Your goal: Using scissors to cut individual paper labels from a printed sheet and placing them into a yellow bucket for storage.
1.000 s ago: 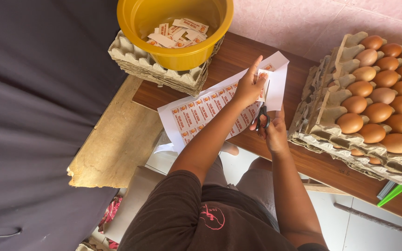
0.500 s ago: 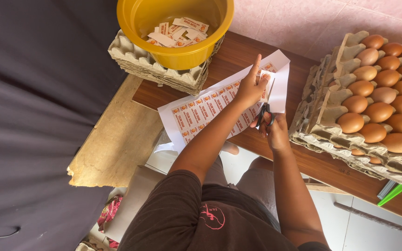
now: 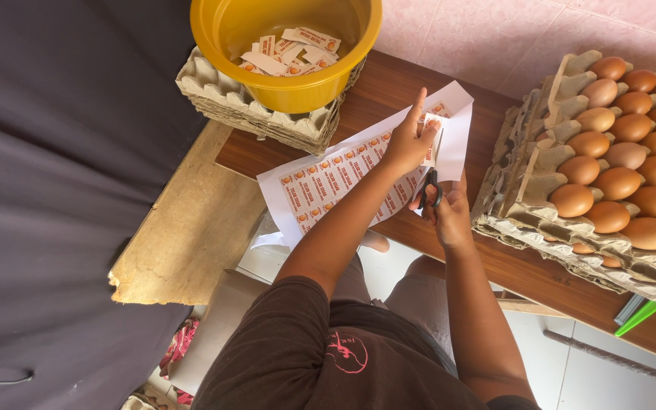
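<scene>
**A:** Where the two hands meet over the tabletop (image 3: 389, 83), what are they doing?

**B:** The left hand (image 3: 408, 144) rests on a white sheet of labels (image 3: 343, 178), fingers closed on its upper part with the index finger pointing straight up. The right hand (image 3: 449, 212) is curled shut around a pair of dark-handled scissors (image 3: 430, 186), whose blades meet the sheet just beside the left hand. How far the blades are parted cannot be told.

**A:** What does the sheet look like?

**B:** It is long and white, printed with tidy rows of small rectangular labels, each with orange-red lettering and a small orange picture. It lies slantwise across the near edge of the dark wooden tabletop, its lower end hanging past the edge over the person's lap. Its upper end is blank and curls up.

**A:** And around it?

**B:** Beyond the sheet, to the left, a yellow plastic bowl (image 3: 214, 38) holds a loose heap of cut labels (image 3: 286, 49). The bowl sits on a stack of grey cardboard egg trays (image 3: 222, 102). To the right, well apart from the bowl, another stack of trays (image 3: 533, 163) carries rows of brown eggs (image 3: 620, 171). A green plastic piece (image 3: 647, 313) pokes out beneath that stack. Dark grey cloth (image 3: 55, 190) fills the left side.
</scene>
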